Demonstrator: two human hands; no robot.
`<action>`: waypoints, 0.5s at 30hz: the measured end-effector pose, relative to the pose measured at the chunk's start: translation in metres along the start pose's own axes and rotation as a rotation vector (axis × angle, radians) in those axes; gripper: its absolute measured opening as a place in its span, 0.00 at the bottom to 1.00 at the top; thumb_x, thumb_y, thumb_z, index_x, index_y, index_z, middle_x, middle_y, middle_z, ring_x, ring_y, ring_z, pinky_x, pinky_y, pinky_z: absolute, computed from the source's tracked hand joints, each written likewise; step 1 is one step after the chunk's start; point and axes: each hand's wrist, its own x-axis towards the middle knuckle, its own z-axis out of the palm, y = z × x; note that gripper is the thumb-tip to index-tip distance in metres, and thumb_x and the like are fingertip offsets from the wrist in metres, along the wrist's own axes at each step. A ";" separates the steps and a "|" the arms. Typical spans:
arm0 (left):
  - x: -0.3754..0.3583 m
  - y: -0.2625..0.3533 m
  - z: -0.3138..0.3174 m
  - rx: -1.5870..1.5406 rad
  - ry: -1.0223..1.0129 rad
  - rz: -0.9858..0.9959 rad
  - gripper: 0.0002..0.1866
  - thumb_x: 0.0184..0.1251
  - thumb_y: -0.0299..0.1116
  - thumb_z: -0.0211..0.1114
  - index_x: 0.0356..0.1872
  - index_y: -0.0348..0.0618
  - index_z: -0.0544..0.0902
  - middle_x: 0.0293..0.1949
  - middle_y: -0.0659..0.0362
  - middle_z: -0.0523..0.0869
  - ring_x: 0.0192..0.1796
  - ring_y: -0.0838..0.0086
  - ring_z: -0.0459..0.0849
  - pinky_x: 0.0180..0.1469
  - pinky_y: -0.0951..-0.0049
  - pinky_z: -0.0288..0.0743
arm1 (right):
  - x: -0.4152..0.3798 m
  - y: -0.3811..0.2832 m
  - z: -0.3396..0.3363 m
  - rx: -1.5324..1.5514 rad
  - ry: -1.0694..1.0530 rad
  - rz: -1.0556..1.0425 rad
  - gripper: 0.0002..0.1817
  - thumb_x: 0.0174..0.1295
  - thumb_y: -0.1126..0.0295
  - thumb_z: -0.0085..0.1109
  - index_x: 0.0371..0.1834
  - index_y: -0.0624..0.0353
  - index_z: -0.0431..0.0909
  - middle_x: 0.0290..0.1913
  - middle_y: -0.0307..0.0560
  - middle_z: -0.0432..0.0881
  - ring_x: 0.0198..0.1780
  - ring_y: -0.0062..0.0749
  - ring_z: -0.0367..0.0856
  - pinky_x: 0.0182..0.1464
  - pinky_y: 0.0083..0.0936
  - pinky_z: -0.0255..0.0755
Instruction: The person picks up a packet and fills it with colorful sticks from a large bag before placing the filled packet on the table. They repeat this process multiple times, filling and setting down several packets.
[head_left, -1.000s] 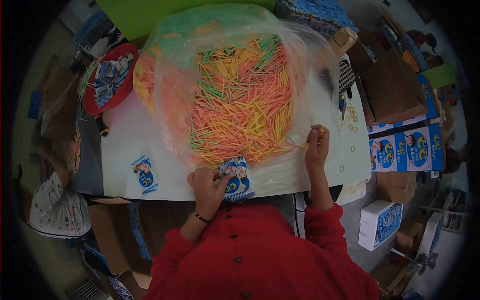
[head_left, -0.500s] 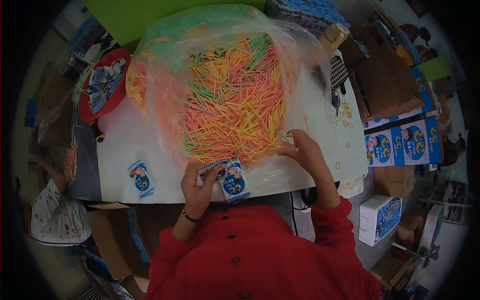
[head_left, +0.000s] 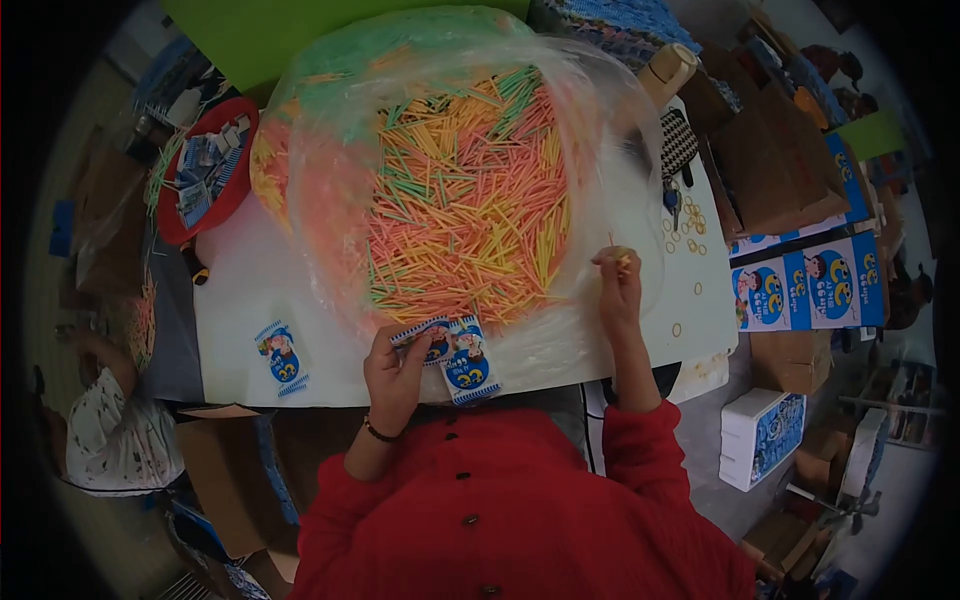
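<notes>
My left hand pinches a small blue-and-white printed packet between thumb and fingers, low over the table's near edge. A second printed packet lies against it on the right. My right hand is closed to the right of the big clear bag. Yellowish ends of thin sticks show between its fingers, and a pink stick tip shows just beyond the fingertips. Before both hands, the open plastic bag holds a heap of pink, yellow and green sticks. Another packet lies flat at the left.
A red basin of packets stands at the table's left. Rubber bands, keys and a beige flask are on the right. Printed boxes are stacked beyond. At far left sits another person.
My right hand has moved right, away from the heap's lower right edge, onto the white tabletop, and its fingers have closed together. My left hand with its packet has hardly moved.
</notes>
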 end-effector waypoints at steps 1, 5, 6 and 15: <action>0.003 0.002 0.002 -0.044 -0.032 -0.001 0.08 0.68 0.19 0.61 0.46 0.33 0.77 0.40 0.58 0.84 0.45 0.78 0.83 0.47 0.79 0.78 | 0.000 0.006 0.004 -0.220 -0.052 -0.131 0.06 0.64 0.76 0.54 0.43 0.59 0.71 0.37 0.44 0.76 0.44 0.31 0.75 0.47 0.23 0.67; 0.001 -0.002 -0.005 0.056 -0.138 0.009 0.10 0.69 0.19 0.58 0.50 0.33 0.76 0.43 0.58 0.85 0.48 0.77 0.83 0.50 0.78 0.78 | -0.011 0.008 0.002 0.020 -0.207 0.097 0.11 0.65 0.79 0.51 0.50 0.63 0.69 0.38 0.43 0.76 0.45 0.28 0.76 0.52 0.23 0.69; 0.002 0.005 0.000 0.013 -0.136 -0.033 0.10 0.71 0.21 0.57 0.51 0.34 0.76 0.44 0.58 0.85 0.48 0.77 0.83 0.51 0.77 0.77 | -0.008 0.004 0.001 0.020 -0.208 0.095 0.11 0.65 0.79 0.51 0.50 0.63 0.69 0.38 0.43 0.76 0.45 0.28 0.76 0.52 0.23 0.69; 0.021 0.006 0.001 -0.574 -0.027 -0.479 0.12 0.76 0.30 0.50 0.52 0.36 0.76 0.46 0.56 0.85 0.49 0.72 0.84 0.54 0.70 0.79 | -0.003 -0.003 -0.025 0.159 -0.320 0.474 0.10 0.74 0.71 0.44 0.53 0.60 0.69 0.43 0.40 0.78 0.47 0.24 0.76 0.56 0.21 0.66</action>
